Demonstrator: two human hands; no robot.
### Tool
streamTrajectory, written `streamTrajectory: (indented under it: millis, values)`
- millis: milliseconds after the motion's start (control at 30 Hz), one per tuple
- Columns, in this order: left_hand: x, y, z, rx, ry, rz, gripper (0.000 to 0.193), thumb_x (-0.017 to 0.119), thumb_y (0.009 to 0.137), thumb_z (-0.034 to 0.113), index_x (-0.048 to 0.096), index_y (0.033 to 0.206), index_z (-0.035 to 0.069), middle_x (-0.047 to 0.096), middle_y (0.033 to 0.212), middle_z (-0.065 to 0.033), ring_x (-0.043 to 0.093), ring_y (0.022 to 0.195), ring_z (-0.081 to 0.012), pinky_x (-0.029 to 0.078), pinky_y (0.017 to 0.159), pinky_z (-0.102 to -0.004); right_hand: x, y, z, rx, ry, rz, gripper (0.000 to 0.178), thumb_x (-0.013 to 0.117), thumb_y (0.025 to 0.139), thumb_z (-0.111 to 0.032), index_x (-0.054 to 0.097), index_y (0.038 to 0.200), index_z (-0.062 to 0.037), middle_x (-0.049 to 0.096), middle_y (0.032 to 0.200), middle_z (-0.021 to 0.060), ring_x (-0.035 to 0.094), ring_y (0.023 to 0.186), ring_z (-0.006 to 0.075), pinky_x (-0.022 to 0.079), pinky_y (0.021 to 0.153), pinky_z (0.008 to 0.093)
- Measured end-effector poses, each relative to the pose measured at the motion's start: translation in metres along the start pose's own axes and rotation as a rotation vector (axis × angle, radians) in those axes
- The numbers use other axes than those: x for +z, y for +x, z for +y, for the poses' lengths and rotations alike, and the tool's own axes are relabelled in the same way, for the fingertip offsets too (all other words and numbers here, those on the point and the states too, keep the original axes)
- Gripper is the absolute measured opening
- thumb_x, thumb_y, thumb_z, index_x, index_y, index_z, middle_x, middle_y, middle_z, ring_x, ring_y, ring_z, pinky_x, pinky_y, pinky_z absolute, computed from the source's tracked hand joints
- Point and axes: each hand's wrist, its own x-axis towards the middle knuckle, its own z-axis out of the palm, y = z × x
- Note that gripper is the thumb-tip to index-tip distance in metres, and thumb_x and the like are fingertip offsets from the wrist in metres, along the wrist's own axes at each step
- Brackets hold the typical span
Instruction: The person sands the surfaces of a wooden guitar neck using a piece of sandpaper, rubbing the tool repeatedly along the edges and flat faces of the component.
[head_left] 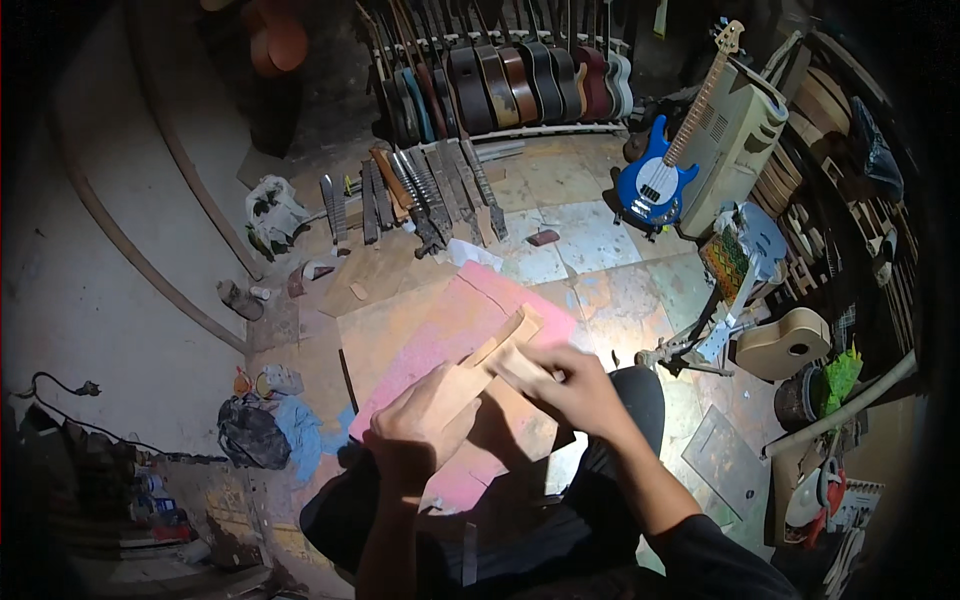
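Note:
My left hand (412,428) is closed around a long pale piece of wood (526,322), which slants up and away to the right; its far end is thicker and stepped. Against its right side my right hand (578,388), slightly blurred, grips a small pale block (518,368) between thumb and fingers. The block's underside is hidden, so its facing cannot be made out. Both hands are above a pink board (400,372) lying in front of me, between my dark-clothed knees.
Several guitar necks (375,195) lie on the floor ahead, before a rack of guitars (515,85). A blue bass guitar (655,175) leans at the right, with an unfinished guitar body (785,342) nearer. Dark and blue bags (255,432) lie at the left, beside the wall.

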Motion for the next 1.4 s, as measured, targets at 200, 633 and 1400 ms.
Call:
streamTrajectory:
  millis: [200,633,1400]
  values:
    - [0.002,0.004,-0.007,0.082,0.026,0.008,0.042,0.091,0.079,0.014,0.076,0.116,-0.001,0.079,0.101,-0.0151,0.079,0.084,-0.033,0.063,0.073,-0.0377,-0.024,-0.03,0.037,0.043,0.044,-0.059,0.089,0.083,0.081,-0.013,0.047,0.163,-0.0104,0.072,0.123,0.0213,0.071,0.121,0.0306,0.055,0.107,0.0401]
    - [0.009,-0.012,-0.002,-0.014,0.057,-0.005,0.045,0.093,0.076,0.018,0.079,0.115,0.001,0.08,0.095,-0.0165,0.078,0.08,-0.0352,0.063,0.072,-0.0405,-0.007,-0.009,0.016,-0.034,-0.079,-0.449,0.11,0.084,0.078,-0.02,0.028,0.173,-0.0163,0.07,0.106,0.0264,0.071,0.095,0.0416,0.057,0.09,0.044]
    - [0.005,-0.001,-0.003,0.059,0.101,-0.085,0.051,0.089,0.078,0.019,0.075,0.124,0.003,0.079,0.111,-0.0177,0.079,0.096,-0.0369,0.064,0.083,-0.0431,-0.016,-0.055,0.074,0.091,0.477,0.101,0.052,0.083,0.089,-0.007,0.066,0.137,-0.0001,0.072,0.122,0.0096,0.068,0.116,0.0173,0.056,0.1,0.0348]
